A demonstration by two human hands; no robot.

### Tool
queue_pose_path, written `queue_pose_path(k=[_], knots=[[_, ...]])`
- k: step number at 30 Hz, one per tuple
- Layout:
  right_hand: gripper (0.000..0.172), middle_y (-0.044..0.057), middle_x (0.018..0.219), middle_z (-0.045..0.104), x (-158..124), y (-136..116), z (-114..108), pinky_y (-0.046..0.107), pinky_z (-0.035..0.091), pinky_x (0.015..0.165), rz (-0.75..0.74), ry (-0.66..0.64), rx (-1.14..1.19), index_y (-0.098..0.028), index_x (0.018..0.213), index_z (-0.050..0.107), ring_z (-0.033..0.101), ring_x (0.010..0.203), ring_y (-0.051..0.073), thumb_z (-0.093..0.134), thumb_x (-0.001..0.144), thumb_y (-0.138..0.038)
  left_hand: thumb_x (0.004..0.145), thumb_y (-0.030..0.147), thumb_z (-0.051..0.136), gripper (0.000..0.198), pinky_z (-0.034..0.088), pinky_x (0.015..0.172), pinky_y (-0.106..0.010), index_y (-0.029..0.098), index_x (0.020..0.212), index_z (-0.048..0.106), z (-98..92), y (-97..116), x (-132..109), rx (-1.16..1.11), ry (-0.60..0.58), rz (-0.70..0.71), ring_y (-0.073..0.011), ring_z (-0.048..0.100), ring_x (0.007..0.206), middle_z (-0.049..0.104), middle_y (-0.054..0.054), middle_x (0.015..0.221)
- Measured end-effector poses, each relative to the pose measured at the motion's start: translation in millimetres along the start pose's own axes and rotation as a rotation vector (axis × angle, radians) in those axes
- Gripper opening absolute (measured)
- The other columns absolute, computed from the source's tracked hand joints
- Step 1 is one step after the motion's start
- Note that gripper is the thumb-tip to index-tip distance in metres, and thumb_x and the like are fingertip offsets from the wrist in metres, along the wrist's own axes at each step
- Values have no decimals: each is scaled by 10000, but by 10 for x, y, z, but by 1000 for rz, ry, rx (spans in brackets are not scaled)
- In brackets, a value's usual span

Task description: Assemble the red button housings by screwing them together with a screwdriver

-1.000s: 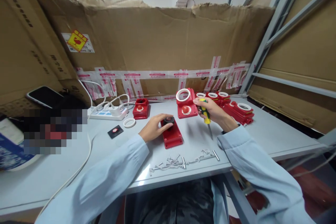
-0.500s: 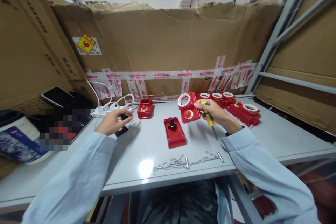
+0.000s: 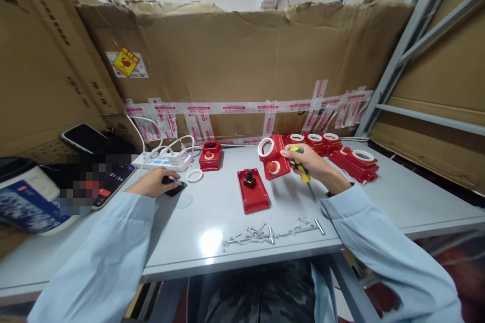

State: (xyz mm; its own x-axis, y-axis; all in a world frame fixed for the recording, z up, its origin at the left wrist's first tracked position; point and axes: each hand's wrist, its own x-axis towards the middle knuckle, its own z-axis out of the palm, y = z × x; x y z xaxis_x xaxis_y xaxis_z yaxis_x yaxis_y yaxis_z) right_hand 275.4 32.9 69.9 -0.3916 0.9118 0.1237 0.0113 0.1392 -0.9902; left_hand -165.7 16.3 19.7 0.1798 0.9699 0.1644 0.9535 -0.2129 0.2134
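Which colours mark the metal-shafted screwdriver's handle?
The screwdriver's handle is yellow and dark green; head view.

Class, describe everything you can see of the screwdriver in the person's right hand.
The screwdriver has a thick yellow handle with dark green parts, apparently plastic, and a slim grey shaft that looks like metal. It slants with the handle uppermost and the shaft pointing down toward the tabletop; whether the tip touches cannot be told. The right hand grips the handle while also holding a red housing. Fingers hide part of the handle.
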Motion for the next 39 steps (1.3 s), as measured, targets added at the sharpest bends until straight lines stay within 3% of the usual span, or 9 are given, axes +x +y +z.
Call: queue_pose_path(k=[8,12,16,22,26,29,33,36,39], knots=[[347,-61,511,432,-10,-6,7,141,267,296,16,-4,9,-174,638,489,409,416,50,747,621,-406,653,596,514,446,485,699,-305,223,792,713,3,31,-10,-50,-51,-31,-274,645,837,728,-65,852],[343,-60,506,423,-9,-6,11,142,265,292,-3,-10,2,-173,631,490,405,417,51,747,624,-399,658,624,494,477,478,795,-355,232,780,737,-52,57,-18,-71,41,15,-295,631,899,717,-86,936],[332,-60,499,428,-6,-4,11,141,263,289,-6,-10,8,-176,631,493,396,418,52,743,629,-394,680,592,497,450,472,778,-365,243,802,754,-114,188,-40,-71,132,92,-259,624,778,691,-97,876],[308,-59,499,436,1,14,-1,138,253,289,9,-19,8,-174,660,510,392,413,52,745,630,-372,643,368,575,277,453,615,-284,236,792,768,-37,429,-119,-37,-154,155,-203,600,640,679,-58,718],[318,-62,492,431,-11,2,11,142,251,293,10,-38,-5,-175,650,495,380,403,50,736,638,-382,591,351,666,300,471,631,-261,220,846,753,-55,543,-181,-45,-232,175,-189,604,673,668,-39,749],[335,-69,479,424,-51,-32,79,151,258,303,15,-42,-54,-176,658,486,367,384,45,716,654,-420,712,467,630,354,486,727,-281,218,950,709,-160,791,-196,-124,-89,285,-200,604,788,660,-53,885],[335,-76,471,425,-133,-67,262,168,256,327,-70,-49,-226,-174,670,488,365,365,42,690,684,-441,839,446,545,462,492,810,-335,229,1244,492,-235,1407,-165,-268,228,448,-225,557,989,565,-91,1155],[310,-71,500,417,-192,-74,402,178,276,384,-232,-107,-321,-162,649,495,363,416,40,687,702,-400,854,392,561,515,503,827,-360,225,1309,383,-147,1825,-92,-354,309,510,-219,543,1023,515,-103,1194],[288,-59,549,421,-235,-78,483,192,316,463,-343,-140,-363,-155,639,501,366,488,49,659,741,-373,863,340,568,451,508,818,-369,206,1262,406,12,2010,0,-390,397,540,-213,545,992,513,-108,1165]])
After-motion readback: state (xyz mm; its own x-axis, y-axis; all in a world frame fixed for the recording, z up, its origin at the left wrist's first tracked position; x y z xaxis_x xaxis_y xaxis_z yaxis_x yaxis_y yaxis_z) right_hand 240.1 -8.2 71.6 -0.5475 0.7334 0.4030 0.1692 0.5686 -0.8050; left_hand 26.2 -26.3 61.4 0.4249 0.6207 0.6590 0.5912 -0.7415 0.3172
